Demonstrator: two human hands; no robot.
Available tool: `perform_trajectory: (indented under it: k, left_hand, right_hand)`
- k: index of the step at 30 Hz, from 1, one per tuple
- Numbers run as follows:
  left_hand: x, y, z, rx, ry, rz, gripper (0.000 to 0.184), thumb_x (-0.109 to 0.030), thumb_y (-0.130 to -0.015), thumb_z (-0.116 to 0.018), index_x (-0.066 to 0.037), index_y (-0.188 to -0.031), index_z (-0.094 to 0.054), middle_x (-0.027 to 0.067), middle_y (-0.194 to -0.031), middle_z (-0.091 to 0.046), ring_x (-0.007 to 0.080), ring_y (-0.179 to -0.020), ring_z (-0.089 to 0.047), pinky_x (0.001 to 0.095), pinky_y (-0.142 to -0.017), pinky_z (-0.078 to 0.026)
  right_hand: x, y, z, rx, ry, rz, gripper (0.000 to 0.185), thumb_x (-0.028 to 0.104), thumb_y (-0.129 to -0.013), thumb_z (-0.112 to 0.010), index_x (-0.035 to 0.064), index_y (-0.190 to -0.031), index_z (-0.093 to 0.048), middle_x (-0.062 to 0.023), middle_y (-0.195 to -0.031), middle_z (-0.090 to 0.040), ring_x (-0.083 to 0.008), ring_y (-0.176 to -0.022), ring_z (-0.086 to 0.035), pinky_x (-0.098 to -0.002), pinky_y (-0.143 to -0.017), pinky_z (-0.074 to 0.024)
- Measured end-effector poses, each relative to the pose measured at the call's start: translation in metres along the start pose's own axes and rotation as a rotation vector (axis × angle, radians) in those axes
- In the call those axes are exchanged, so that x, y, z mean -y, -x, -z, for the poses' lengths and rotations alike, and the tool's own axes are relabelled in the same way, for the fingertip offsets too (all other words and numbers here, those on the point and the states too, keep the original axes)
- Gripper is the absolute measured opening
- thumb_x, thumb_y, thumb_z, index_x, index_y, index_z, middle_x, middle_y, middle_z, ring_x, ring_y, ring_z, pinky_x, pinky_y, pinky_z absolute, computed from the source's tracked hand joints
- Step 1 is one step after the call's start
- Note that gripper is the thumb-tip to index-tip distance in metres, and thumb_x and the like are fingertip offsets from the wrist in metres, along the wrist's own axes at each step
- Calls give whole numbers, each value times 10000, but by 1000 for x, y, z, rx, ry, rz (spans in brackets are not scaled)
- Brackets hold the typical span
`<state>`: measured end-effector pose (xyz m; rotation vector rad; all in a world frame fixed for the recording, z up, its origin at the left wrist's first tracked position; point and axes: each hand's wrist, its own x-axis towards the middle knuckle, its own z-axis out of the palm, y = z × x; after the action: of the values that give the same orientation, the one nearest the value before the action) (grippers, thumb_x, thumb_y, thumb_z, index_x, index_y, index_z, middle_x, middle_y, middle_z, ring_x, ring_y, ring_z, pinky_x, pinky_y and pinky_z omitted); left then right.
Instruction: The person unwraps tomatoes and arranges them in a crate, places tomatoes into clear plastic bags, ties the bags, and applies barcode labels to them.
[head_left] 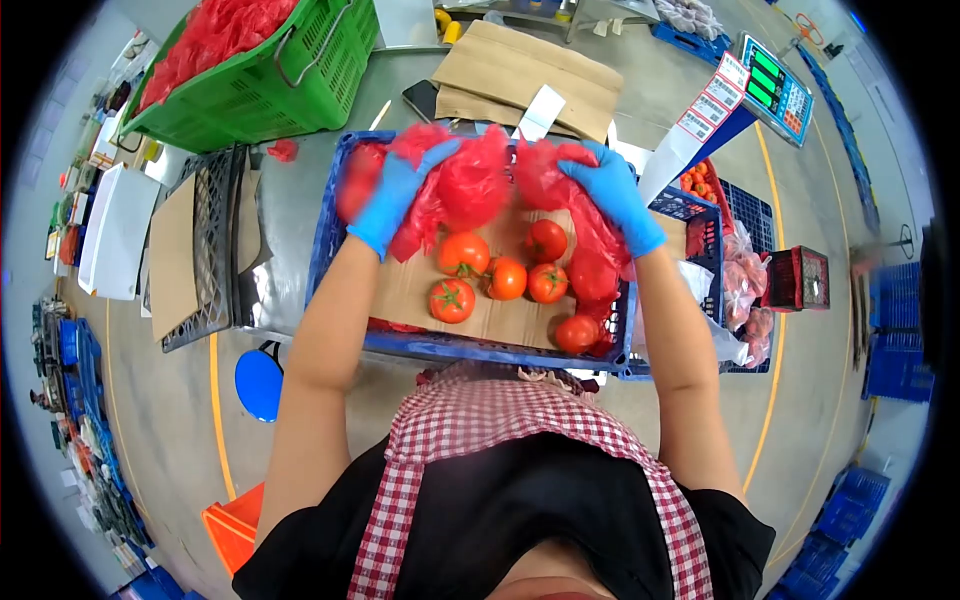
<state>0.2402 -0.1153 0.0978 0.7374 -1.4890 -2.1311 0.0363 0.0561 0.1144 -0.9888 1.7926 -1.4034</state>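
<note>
A blue crate [470,350] lined with cardboard stands in front of me, with several loose red tomatoes [506,278] in its middle. My left hand [398,195], in a blue glove, is closed on red netting [430,205] at the crate's upper left. At the upper right my right hand [615,198], also gloved, grips a second piece of red netting [590,225]. That piece trails down the crate's right side, around some tomatoes. Both hands' fingertips are partly hidden by the red material.
A green crate [250,105] of red netting stands at the upper left. Behind the blue crate lie cardboard sheets [530,70] and a phone [421,99]. A scale [775,90] with a label strip [712,100] rises at the upper right. A black crate [205,250] sits left.
</note>
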Motion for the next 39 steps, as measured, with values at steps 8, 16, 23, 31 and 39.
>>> perform_trajectory:
  k: [8, 16, 23, 31, 39]
  left_hand:
    - [36, 42, -31, 364, 794, 310, 617, -505, -916, -404, -91, -1368, -335, 101, -1374, -384, 231, -1229, -411, 375, -1033, -347]
    - [21, 109, 5, -64, 574, 244, 500, -175, -837, -562, -83, -1303, -405, 126, -1280, -479, 250, -1156, -492, 385, -972, -422]
    - [28, 75, 122, -55, -807, -429, 808, -7, -614, -699, -78, -1345, -362, 165, -1339, -407, 293, -1222, -424, 366, -955, -428]
    - [65, 31, 54, 156, -1805, -285, 654, -82, -669, -646, -151, -1285, -439, 58, -1364, -393, 367, -1291, -308, 393, -790, -526]
    - [77, 40, 85, -141, -993, -430, 276, -88, -753, -637, -37, -1018, -581, 115, -1086, -587, 235, -1023, -570, 357, -764, -506]
  right_hand:
    - [14, 13, -111, -160, 180, 462, 222, 169, -728, -647, 46, -909, -610, -147, -912, -602, -294, -818, -589, -355, -756, -478]
    - [9, 64, -109, 147, 308, 485, 586, 288, -720, -706, 38, -1200, -483, -162, -1244, -457, -339, -1149, -438, -407, -974, -356]
    - [-70, 90, 17, 186, 1317, 81, 480, 272, -715, -675, 48, -1116, -539, -133, -898, -586, -305, -865, -576, -436, -791, -441]
    - [-66, 91, 34, -297, -88, -259, 123, 127, -829, -611, 37, -907, -641, 30, -757, -600, -60, -648, -527, -215, -579, -435]
    - [-18, 93, 31, -473, -68, 20, 181, 83, -863, -583, 15, -1026, -625, 3, -910, -614, -61, -790, -547, -195, -698, -446]
